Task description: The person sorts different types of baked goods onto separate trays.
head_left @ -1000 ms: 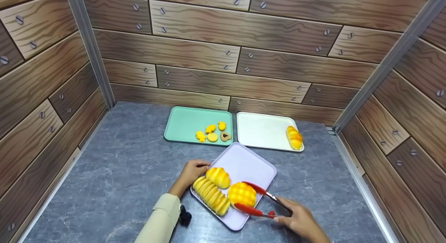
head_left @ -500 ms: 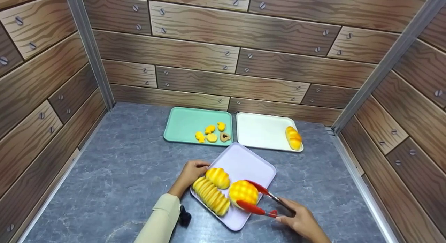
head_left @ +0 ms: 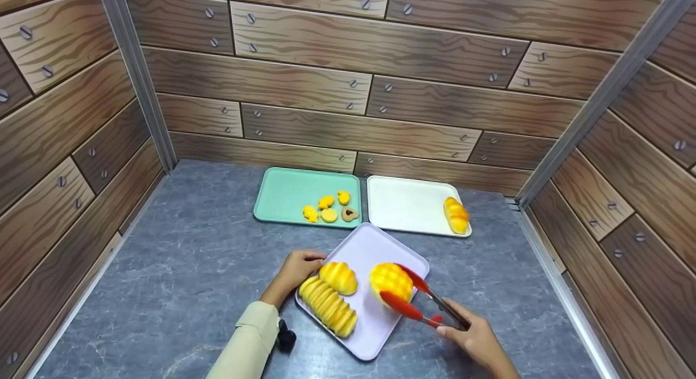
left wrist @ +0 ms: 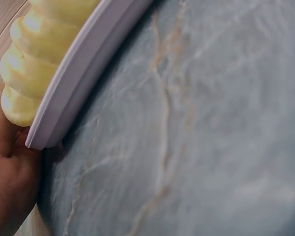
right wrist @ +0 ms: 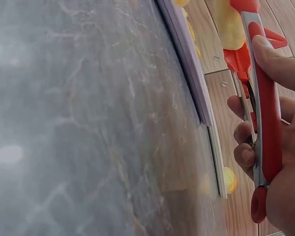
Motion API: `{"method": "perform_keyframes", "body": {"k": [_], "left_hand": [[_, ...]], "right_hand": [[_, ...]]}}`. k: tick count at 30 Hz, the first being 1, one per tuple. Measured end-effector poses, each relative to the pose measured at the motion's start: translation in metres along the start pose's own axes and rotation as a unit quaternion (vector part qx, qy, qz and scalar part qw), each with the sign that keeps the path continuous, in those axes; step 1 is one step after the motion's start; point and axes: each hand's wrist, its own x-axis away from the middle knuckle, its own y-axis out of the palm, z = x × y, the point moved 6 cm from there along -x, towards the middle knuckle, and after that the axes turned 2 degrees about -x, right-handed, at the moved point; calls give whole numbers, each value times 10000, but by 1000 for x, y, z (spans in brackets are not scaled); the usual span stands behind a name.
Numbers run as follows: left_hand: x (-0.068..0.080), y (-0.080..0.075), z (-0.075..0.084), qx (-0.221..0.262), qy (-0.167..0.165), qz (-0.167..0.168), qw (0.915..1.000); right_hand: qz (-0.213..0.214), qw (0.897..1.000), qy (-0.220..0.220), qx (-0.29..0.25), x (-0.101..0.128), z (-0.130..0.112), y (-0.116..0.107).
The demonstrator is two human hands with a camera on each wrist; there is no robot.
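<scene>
A person's right hand [head_left: 476, 341] squeezes red-tipped tongs [head_left: 421, 303], its fingers [right wrist: 246, 155] curled round the handles so the two tips clamp a round, crosshatched yellow bun [head_left: 390, 281]. The bun is held just above the lilac tray [head_left: 375, 243], toward its right side. The left hand [head_left: 293, 270] grips the tray's near-left edge, fingers curled over the rim, apparently to keep it from sliding on the grey marbled table [head_left: 190, 270]. On the same tray lie a long ridged loaf [head_left: 329, 305] and a smaller bun [head_left: 338, 277]. Farther back sit a green tray [head_left: 288, 191] with small biscuits [head_left: 329, 209], and a white tray [head_left: 405, 205] with one bread roll [head_left: 455, 215] at its right.
</scene>
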Motion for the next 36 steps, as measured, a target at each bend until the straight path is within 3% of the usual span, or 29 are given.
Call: {"method": "perform_keyframes", "body": {"k": [11, 21, 28, 36], "left_hand": [[-1, 0, 0, -80, -131, -49, 9999], [-2, 0, -1, -77, -84, 8, 9999], [-2, -1, 0, -120, 35, 56, 9999], [-2, -1, 2, -86, 127, 68, 9999]], "right_hand": [[406, 9989, -60, -248, -11, -7, -11], [800, 9966, 137, 137, -25, -10, -19], [1152, 9927, -65, 363, -40, -10, -28], [1408, 9883, 28, 583, -59, -5, -37]]}}
